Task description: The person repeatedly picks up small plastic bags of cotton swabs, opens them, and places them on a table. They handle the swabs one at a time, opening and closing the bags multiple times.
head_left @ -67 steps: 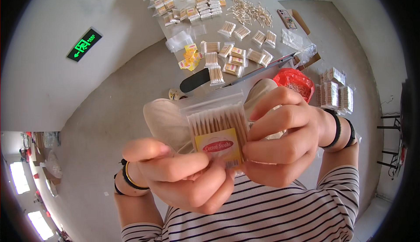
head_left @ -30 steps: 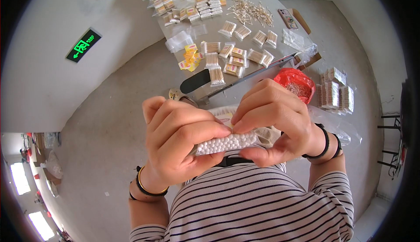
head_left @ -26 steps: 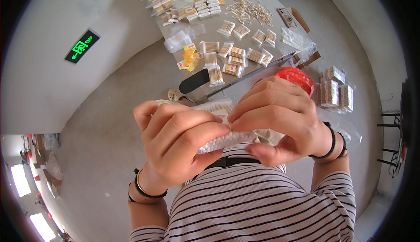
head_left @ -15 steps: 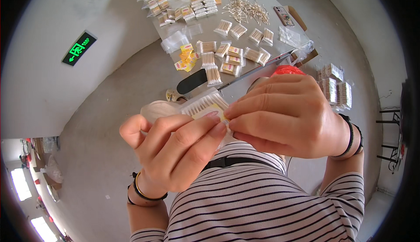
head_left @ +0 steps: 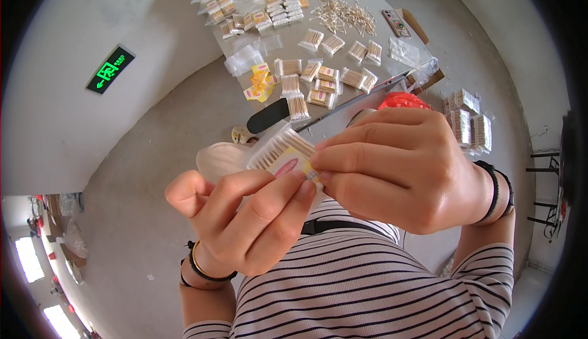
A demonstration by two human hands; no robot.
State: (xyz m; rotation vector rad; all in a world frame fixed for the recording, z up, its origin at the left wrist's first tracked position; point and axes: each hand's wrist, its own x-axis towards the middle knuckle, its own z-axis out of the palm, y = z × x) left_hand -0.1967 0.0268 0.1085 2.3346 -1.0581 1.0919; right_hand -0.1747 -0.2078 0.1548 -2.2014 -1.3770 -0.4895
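Note:
Between my two hands, in front of my waist, is a clear bag of cotton swabs with a yellow and white card inside it. My left hand is closed on the bag's lower left part, thumb and fingers over the card. Fingertips of my right hand pinch the bag's right edge. The swabs lie side by side, their white tips toward the upper left. My fingers cover the bag's lower end.
On the table ahead lie several bagged swab bundles, yellow cards, loose swabs, clear empty bags and a phone. A red plastic bag sits behind my right hand. More packs are stacked at right.
The bag has tilted and shifted slightly left, and more of the card now shows. Both hands keep their hold, with the left fingers moved a little lower.

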